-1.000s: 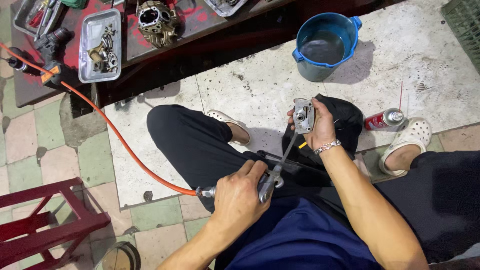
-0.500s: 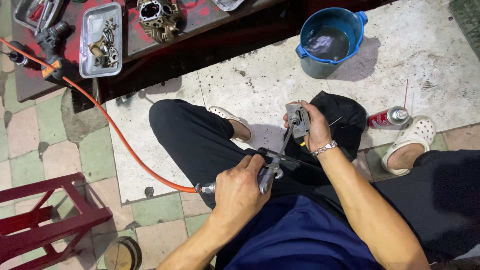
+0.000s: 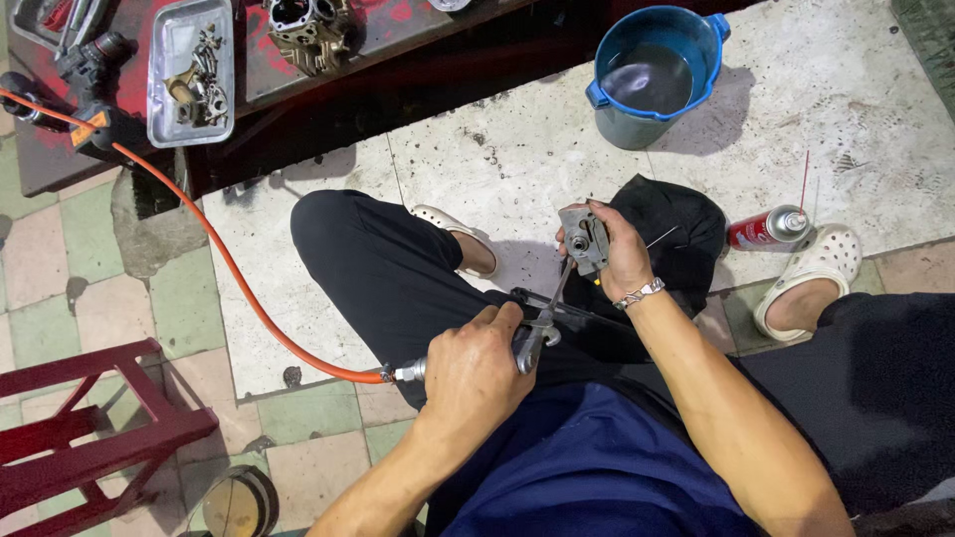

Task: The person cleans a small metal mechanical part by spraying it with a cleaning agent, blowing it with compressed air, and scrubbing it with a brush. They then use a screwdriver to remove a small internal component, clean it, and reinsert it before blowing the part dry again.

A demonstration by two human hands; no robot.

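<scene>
Your left hand (image 3: 473,373) clenches the air blow gun (image 3: 527,343) — its nozzle tip meets the grey metal part (image 3: 583,239), grasped in your right hand (image 3: 622,254).

A red aerosol spray can (image 3: 767,228) with a silver top and a printed label was seen lying on its side on the concrete floor (image 3: 517,169), just beside a white clog (image 3: 811,273).

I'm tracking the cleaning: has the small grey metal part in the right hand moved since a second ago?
Yes. The small grey metal part in the right hand dropped away from the blue bucket, nearer the air gun's thin nozzle.
</scene>
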